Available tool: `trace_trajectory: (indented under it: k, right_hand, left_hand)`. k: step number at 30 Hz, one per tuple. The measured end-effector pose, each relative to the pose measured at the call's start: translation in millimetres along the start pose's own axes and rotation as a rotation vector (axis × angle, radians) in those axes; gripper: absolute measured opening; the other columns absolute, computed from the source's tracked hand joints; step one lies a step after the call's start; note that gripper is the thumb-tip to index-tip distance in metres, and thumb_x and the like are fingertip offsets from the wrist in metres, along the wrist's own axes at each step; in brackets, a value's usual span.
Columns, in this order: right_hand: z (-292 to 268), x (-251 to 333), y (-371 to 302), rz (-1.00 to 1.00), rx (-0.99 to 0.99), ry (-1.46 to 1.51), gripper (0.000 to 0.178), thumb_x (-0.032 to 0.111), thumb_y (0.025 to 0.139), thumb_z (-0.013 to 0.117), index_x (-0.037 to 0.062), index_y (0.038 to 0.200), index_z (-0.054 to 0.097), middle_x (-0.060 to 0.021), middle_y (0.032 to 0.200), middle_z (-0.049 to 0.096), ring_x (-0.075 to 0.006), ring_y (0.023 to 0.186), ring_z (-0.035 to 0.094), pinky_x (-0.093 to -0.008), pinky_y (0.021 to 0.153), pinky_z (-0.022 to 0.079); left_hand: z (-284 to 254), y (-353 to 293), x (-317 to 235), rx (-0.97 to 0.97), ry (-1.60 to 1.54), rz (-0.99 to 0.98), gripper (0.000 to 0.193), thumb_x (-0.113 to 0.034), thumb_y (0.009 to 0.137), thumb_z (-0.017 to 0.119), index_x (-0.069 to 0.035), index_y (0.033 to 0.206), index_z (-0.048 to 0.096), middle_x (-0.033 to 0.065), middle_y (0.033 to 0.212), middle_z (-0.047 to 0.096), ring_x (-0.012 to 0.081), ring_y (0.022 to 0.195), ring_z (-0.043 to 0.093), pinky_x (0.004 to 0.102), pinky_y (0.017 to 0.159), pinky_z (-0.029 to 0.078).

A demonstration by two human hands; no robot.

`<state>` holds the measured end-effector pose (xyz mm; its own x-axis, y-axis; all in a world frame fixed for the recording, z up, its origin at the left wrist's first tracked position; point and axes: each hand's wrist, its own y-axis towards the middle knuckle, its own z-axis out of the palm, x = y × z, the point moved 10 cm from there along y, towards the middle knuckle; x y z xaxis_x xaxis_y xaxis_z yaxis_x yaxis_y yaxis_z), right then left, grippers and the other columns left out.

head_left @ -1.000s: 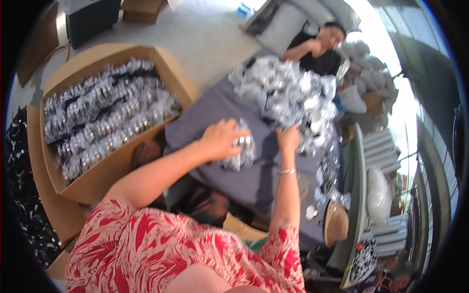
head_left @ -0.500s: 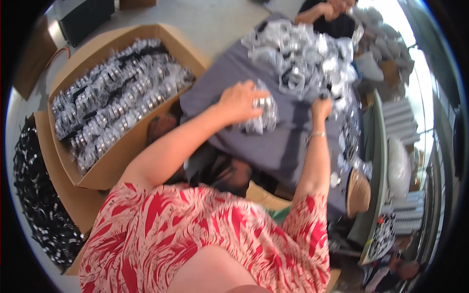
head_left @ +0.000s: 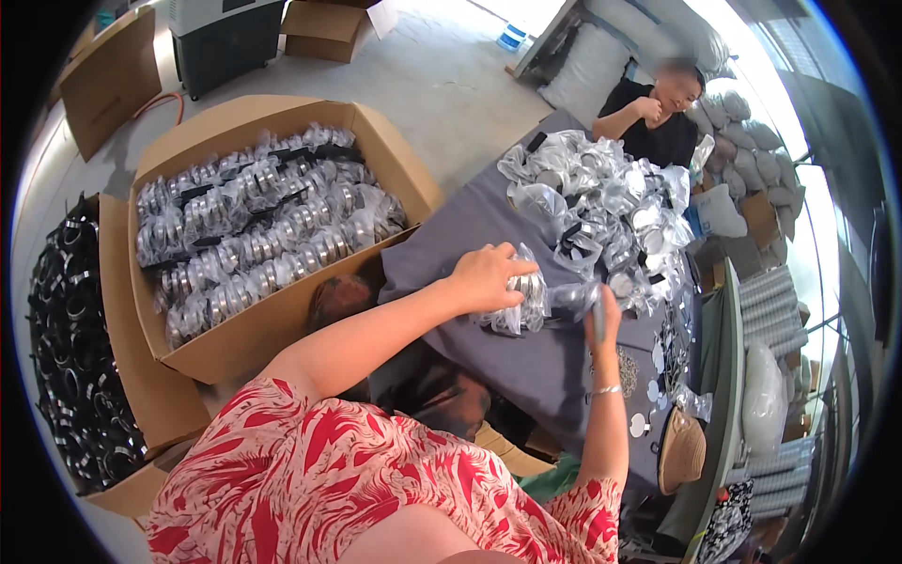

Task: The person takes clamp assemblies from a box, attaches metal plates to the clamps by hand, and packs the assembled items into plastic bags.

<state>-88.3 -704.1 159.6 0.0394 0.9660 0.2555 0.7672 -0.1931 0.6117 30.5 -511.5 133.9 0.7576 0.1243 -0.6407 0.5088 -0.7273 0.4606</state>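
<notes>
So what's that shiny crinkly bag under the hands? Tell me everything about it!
The clear plastic bag holds a row of shiny silver metal rings stacked side by side. It lies on its side on the grey cloth-covered table, near the big pile of similar bags. The left hand presses on top of it, and the right hand pinches its twisted end.

I see a grey concrete floor (head_left: 413,85) in bright daylight, cardboard boxes (head_left: 324,28) near a dark cabinet (head_left: 221,42), and stacked sacks (head_left: 742,160).
</notes>
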Motion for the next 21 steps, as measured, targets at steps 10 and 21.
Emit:
trace_trajectory:
  k: [10, 21]
  right_hand:
    - [18, 13, -22, 0.109, 0.3, 0.076, 0.038, -0.009, 0.072, 0.049, 0.0051, 0.106, 0.059, -0.0112, 0.093, 0.059, -0.0247, 0.086, 0.058, -0.0299, 0.078, 0.045]
    - [36, -6, -23, 0.601, 0.368, 0.433, 0.038, 0.02, 0.08, 0.059, -0.0094, 0.104, 0.057, -0.0123, 0.092, 0.062, -0.0151, 0.082, 0.056, -0.028, 0.074, 0.044]
  left_hand:
    - [0, 1, 0, 0.053, 0.006, -0.033, 0.046, -0.028, 0.066, 0.063, -0.024, 0.112, 0.06, 0.0139, 0.11, 0.052, 0.031, 0.099, 0.052, 0.0398, 0.084, 0.044]
    - [-1, 1, 0, 0.038, 0.005, -0.041, 0.045, -0.028, 0.066, 0.063, -0.025, 0.111, 0.06, 0.0142, 0.11, 0.052, 0.0311, 0.098, 0.053, 0.0395, 0.083, 0.045]
